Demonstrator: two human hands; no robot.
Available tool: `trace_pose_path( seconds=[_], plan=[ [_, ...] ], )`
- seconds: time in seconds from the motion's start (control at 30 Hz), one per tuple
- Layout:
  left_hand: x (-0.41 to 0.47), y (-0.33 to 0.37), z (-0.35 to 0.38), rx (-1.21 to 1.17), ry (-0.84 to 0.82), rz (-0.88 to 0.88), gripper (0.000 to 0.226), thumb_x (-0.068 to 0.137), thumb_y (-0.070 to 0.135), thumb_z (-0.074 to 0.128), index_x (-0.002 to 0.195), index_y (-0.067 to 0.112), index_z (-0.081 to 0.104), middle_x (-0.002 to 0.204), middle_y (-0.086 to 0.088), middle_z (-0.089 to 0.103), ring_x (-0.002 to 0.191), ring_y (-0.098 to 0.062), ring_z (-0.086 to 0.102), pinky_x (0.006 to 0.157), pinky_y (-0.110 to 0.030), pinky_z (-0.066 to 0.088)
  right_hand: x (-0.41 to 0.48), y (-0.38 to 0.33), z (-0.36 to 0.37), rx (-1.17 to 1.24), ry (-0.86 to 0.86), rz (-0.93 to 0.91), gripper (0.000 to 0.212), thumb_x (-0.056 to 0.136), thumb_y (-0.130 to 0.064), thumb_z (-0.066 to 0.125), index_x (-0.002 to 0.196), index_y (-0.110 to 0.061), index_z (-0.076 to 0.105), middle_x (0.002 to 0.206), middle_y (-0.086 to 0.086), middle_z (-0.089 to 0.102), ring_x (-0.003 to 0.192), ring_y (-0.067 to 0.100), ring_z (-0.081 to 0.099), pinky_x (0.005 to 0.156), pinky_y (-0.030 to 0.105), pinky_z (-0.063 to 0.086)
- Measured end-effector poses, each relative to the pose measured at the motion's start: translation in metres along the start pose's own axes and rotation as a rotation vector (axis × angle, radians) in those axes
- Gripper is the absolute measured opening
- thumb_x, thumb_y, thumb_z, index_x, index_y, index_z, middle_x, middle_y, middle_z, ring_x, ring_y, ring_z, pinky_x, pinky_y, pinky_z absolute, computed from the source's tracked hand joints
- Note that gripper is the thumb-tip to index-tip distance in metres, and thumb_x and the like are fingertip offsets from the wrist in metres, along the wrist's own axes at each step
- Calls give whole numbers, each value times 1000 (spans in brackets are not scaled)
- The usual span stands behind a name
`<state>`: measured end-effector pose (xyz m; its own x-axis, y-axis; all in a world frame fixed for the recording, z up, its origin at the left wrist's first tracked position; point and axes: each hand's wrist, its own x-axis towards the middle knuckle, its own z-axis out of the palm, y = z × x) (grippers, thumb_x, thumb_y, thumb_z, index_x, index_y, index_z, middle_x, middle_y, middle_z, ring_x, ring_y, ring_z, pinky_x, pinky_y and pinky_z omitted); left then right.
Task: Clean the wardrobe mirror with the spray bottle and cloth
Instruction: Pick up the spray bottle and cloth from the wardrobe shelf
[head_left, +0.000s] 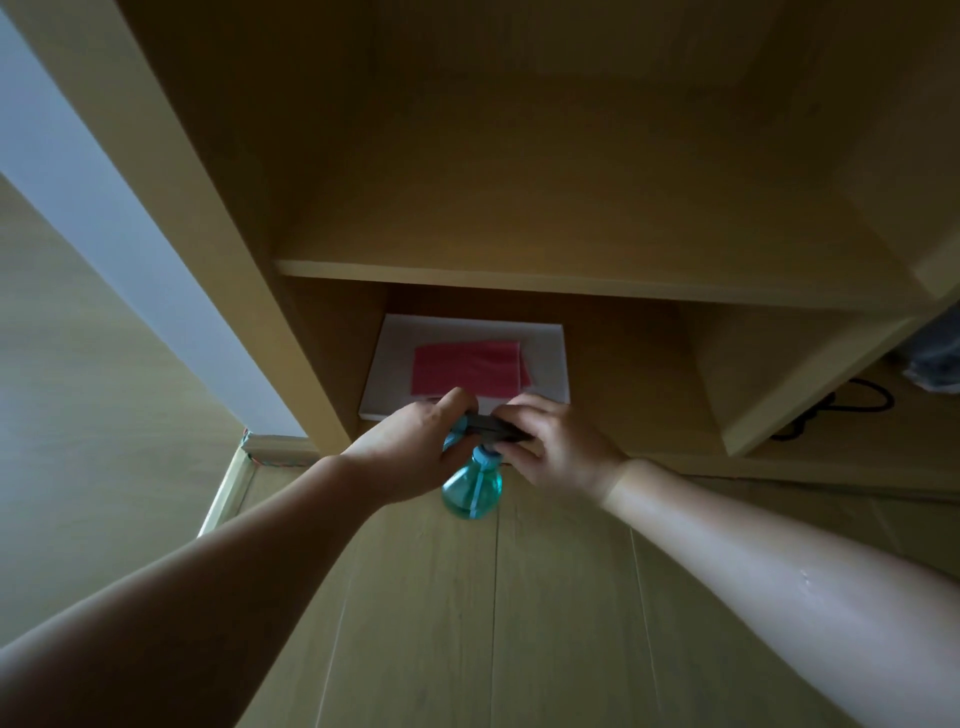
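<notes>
Head cam, looking down our own arms: both of them reach forward over the wooden floor (519, 623) and meet at the spray bottle (471, 491). Our left hand (415, 447) is wrapped round the trigger side of the bottle's top. Our right hand (556, 447) has its fingers curled onto the dark nozzle end. So both hands are gripping the bottle by its head, and the teal body just hangs below with nothing under it.

Just past our knuckles, the pink cloth (467, 366) lies folded on a white board (550, 353) in the lower wardrobe compartment, under the shelf (519, 278). A black cable (831, 410) sits off to the right. We can't see the mirror from here.

What worries us: if we're fiddling with the nozzle, twisting the wrong part could loosen the cap and dump liquid on the floor. A stray trigger squeeze would soak the bare wood instead of the glass.
</notes>
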<state>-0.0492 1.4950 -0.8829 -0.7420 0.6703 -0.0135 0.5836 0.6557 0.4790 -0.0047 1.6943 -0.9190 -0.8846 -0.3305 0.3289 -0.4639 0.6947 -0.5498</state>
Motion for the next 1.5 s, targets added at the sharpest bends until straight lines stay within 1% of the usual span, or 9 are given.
trace_pose_path(
  seconds=[0.23,0.33,0.43,0.5,0.67,0.9,1.1,1.27,1.5],
  plan=[
    [-16,-26,-3,4,-22,-31,28,93,37,58,109,14,59,93,-3,69,80,-23,65,68,-34,54,16,14,21,28,-42,55,40,89,-23,47,122,-5,61,107,5,62,89,14,58,76,27,51],
    [-25,-40,-7,15,-27,-87,30,94,40,54,110,14,58,98,-4,68,82,-24,64,70,-36,54,32,32,33,-176,-131,232,42,94,-20,42,133,-9,54,129,8,56,112,25,58,91,36,49],
    [-33,-52,-13,17,12,-139,31,93,42,53,109,15,57,98,-4,67,81,-24,63,69,-34,53,49,48,48,-355,-409,481,53,100,-37,38,151,-26,25,160,5,13,144,33,23,116,42,26],
    [-37,-57,-15,15,38,-151,28,94,39,54,111,16,57,101,-2,66,81,-21,62,68,-31,51,60,56,62,-395,-531,576,59,100,-47,31,153,-35,8,161,2,-11,148,34,0,119,45,8],
    [-49,-65,-14,12,101,-115,25,94,36,57,108,15,58,100,0,66,79,-24,62,63,-29,45,87,70,100,-406,-579,696,64,98,-58,25,151,-40,-5,158,5,-23,144,39,-17,116,51,-7],
    [-67,-77,-15,-35,101,-94,58,83,65,34,108,19,60,101,4,69,84,-19,67,70,-35,57,108,97,130,-485,-471,737,64,97,-59,22,153,-34,3,161,12,-10,146,41,-6,117,56,0],
    [-73,-82,-16,-27,83,-111,45,88,58,44,110,21,59,103,5,68,86,-18,67,71,-33,56,115,104,141,-501,-433,819,49,101,-37,29,149,-29,26,159,13,16,143,41,14,114,55,19],
    [-70,-82,-15,-4,78,-109,25,93,35,56,112,18,60,104,4,68,86,-20,66,72,-33,55,110,102,131,-441,-365,739,40,92,-20,42,130,-28,51,138,12,47,128,37,41,103,47,38],
    [-58,-75,-12,10,36,-85,30,95,40,51,115,18,58,108,5,67,88,-20,67,75,-35,56,96,87,100,-211,-264,701,46,101,-14,31,144,-29,41,150,6,39,133,31,40,109,38,35]
  ],
)
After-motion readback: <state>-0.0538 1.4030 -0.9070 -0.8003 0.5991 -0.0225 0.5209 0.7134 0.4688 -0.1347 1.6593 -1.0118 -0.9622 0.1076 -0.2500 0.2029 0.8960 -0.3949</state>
